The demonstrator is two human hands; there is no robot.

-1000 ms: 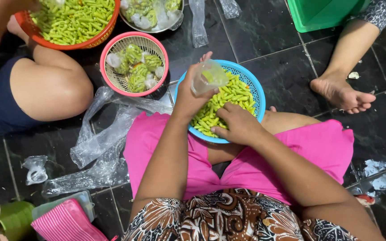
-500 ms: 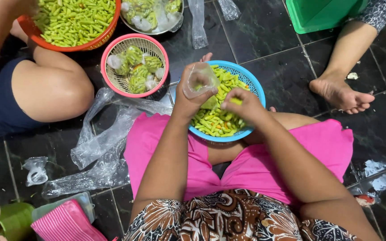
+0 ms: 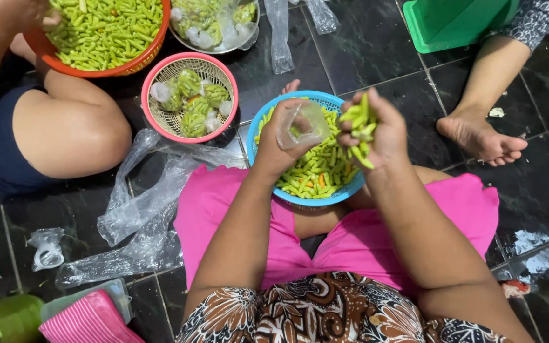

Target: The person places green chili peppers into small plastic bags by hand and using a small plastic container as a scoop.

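Two hands up over the blue basket (image 3: 268,121), and both are busy. My left hand (image 3: 284,143) is wrapped around a small clear plastic bag (image 3: 303,124), fingers curled shut on it so its mouth stands open toward the right. My right hand (image 3: 382,130) is clamped on a fistful of green chillies (image 3: 358,121), the pods sticking out above and below my closed fingers, just beside the bag's mouth and not quite touching it as far as I can tell.

Below both hands sits the blue basket, resting on my lap against the pink cloth (image 3: 363,241), with its far rim out over the dark tiled floor (image 3: 363,57). It holds a heap of green chillies with a few orange ones mixed in.

Just beyond my left hand, a pink basket (image 3: 154,86) stands on the floor, holding several filled and knotted little bags of chillies. Further off, at the far left edge, an orange basket (image 3: 154,47) is piled with loose green chillies, and another person's hand rests at its rim. Beside it a metal bowl (image 3: 223,46) carries more filled bags.

Crumpled clear plastic (image 3: 141,216) lies on the floor to the left of my knee. Another person's knee (image 3: 77,130) is near it, and someone's bare foot (image 3: 478,136) rests on the tiles to my right, below a green plastic tub (image 3: 452,22).
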